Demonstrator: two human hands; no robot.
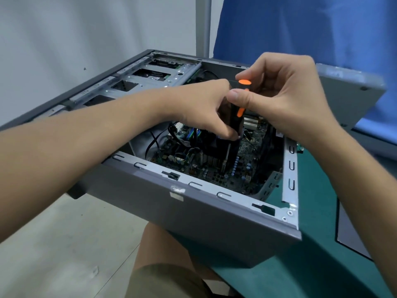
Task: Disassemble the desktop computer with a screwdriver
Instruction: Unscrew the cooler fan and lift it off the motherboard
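Drive bays [150,75] are occupying the far left end of the computer case [193,214]. The case is lying on its side with its open face turned upward. Its right portion is resting on the green bench [322,254], while its left portion is reaching out over the floor [64,244].

The left hand [204,106] is reaching in over the open case. Its fingers are curling around the lower part of the black handle of the screwdriver [235,123]. The screwdriver is standing nearly upright inside the case, orange cap uppermost. Its metal shaft is running down toward the motherboard [217,168], beside a dark block at the board's centre. The exact point where the tip is seating cannot be told.

The right hand [285,93] is pinching the top of the same handle, just below the orange cap, between thumb and curled fingers. Both hands are thus closing on the one tool, the left beneath the right and nearly touching it.

A grey panel [352,91] is lying behind the right hand. Blue cloth [322,29] is hanging beyond it.
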